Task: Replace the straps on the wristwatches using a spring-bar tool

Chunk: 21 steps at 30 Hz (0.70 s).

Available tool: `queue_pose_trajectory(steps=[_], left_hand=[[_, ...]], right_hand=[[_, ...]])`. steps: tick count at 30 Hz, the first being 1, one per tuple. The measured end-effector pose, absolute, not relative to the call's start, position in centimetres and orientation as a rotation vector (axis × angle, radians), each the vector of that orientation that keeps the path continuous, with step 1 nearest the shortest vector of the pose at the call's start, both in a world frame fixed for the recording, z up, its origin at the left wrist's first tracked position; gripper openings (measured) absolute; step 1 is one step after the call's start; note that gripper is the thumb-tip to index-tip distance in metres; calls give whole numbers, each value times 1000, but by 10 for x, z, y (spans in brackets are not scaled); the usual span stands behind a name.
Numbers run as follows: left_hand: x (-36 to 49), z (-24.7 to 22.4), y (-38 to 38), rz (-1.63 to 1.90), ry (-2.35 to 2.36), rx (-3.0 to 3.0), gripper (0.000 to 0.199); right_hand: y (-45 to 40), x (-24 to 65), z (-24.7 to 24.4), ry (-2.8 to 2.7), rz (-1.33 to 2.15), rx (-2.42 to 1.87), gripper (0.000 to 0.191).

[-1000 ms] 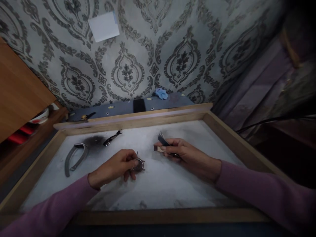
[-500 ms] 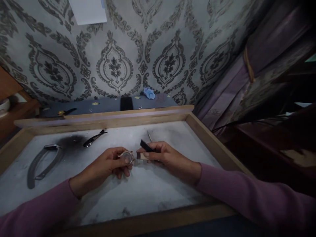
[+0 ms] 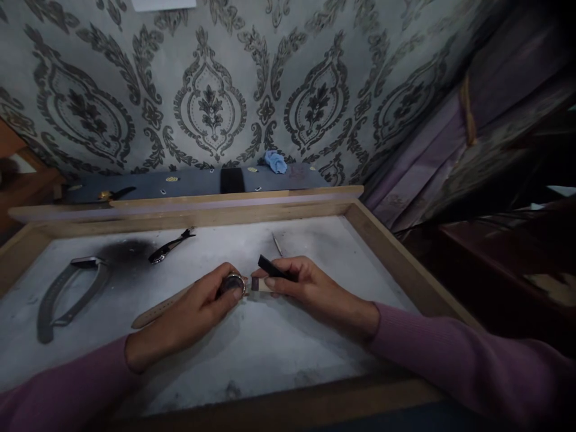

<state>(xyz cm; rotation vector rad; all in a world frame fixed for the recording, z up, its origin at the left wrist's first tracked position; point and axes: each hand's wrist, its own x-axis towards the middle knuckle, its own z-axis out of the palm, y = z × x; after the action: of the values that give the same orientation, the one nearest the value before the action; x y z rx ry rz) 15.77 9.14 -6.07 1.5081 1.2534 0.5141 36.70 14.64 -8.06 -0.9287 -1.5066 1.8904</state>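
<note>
My left hand (image 3: pixel 198 312) is closed on a round wristwatch (image 3: pixel 233 284), thumb on its face. A beige watch strap (image 3: pixel 157 311) with small holes runs out beneath that hand to the lower left. My right hand (image 3: pixel 306 288) pinches a beige piece with a dark brown end (image 3: pixel 261 284), held close to the watch's right side. A narrow black strip (image 3: pixel 272 269) also sticks out of the right hand's fingers. Whether these two pieces are joined is hidden by the fingers. Just beyond the right hand lies a thin pointed metal tool (image 3: pixel 277 243).
A grey-strapped watch (image 3: pixel 74 294) lies at the left of the wood-rimmed white tray (image 3: pixel 189 384). Near its back edge is another watch with a black, shiny band (image 3: pixel 171 247). Behind stand a blue cloth (image 3: pixel 275 161) and a dark rectangle (image 3: pixel 232 180).
The watch has turned in my left hand, its face now darker and tilted, and the beige strap has come into view under the hand. My right hand stays closed near it. The view has tilted down slightly.
</note>
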Motion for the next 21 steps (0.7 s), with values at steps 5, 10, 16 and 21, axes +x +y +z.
queue_pose_trajectory(steps=[5,10,16,21], left_hand=[[161,-64,89,551,1308,1622,22],[160,-72,89,607,1278,1642,20],[161,-69,88,608,1287,1639,17],[161,-69,88,610,1299,1642,18]], right_hand=[[146,367,-79,-1563,1871,-892,18],[143,367,-77,-1591,1858,-917,20],[143,367,-82,-1630,1828,-899,24],[143,368,-85,-1660,1810,-906,23]])
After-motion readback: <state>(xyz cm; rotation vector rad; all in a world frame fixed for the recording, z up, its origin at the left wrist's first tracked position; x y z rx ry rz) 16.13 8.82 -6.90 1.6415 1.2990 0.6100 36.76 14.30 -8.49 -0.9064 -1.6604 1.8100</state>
